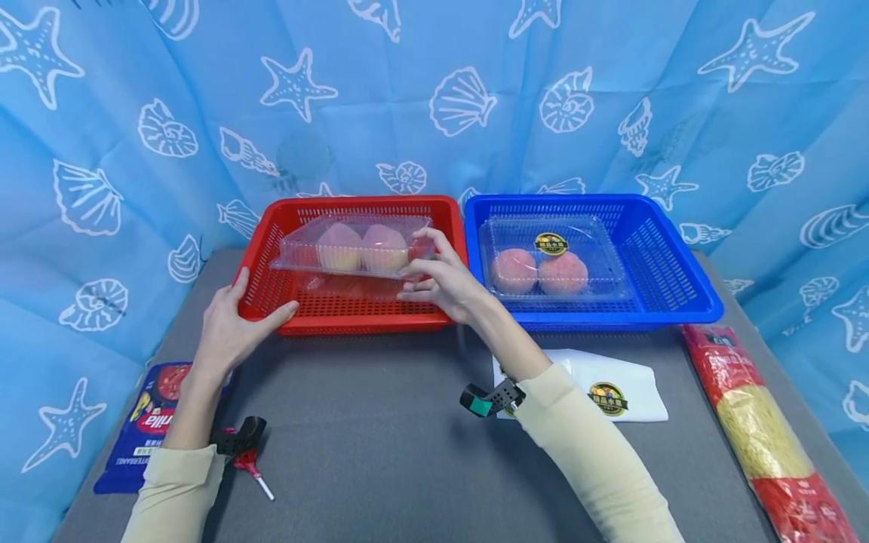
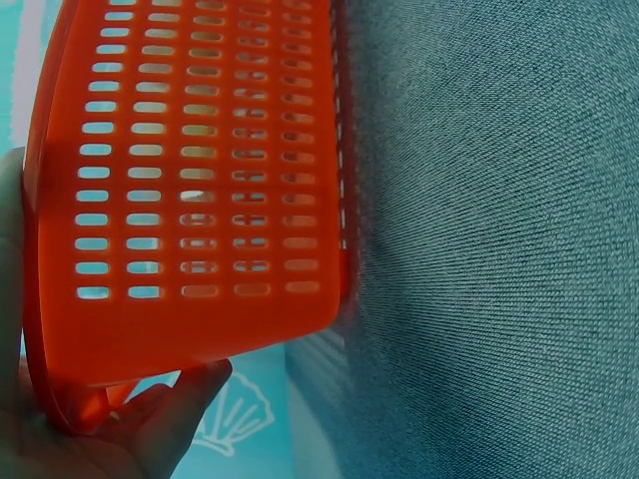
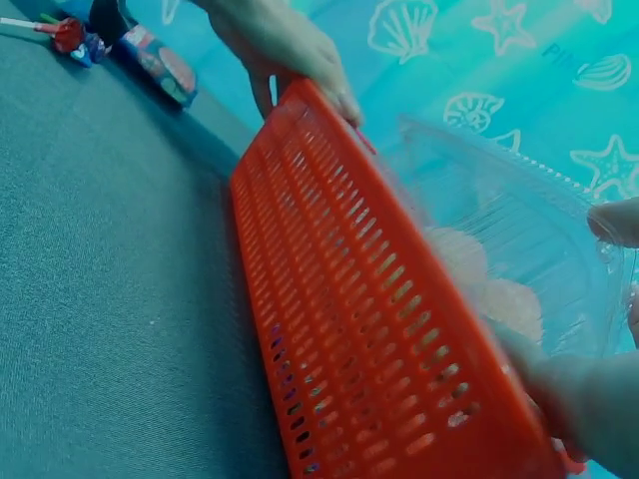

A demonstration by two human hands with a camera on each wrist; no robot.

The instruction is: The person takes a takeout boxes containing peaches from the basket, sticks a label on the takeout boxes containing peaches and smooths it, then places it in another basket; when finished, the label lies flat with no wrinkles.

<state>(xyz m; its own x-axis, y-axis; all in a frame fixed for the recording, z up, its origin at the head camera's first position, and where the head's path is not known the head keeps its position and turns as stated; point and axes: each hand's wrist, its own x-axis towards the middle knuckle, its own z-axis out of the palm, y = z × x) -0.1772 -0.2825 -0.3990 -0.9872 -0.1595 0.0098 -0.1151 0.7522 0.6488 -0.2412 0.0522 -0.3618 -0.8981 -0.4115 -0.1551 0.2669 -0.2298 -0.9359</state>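
My left hand (image 1: 231,324) grips the front left corner of a red plastic basket (image 1: 373,323). In the left wrist view its fingers (image 2: 185,409) curl around that corner of the slotted basket. With my right hand (image 1: 444,275) I pinch the right end of a clear plastic clamshell box (image 1: 299,253). Two pink and yellow peaches (image 1: 385,249) lie inside it. The box sits tilted over the basket's floor, its left end within the rim. In the right wrist view the clear lid (image 3: 489,170) rises above the basket's edge.
Right beside the red basket, a blue basket (image 1: 686,302) holds another clear box (image 1: 591,234) with two peaches. In front lie a white labelled bag (image 1: 638,388) and a long noodle pack (image 1: 760,422). A blue packet (image 1: 125,445) and a lollipop (image 1: 254,471) lie at left.
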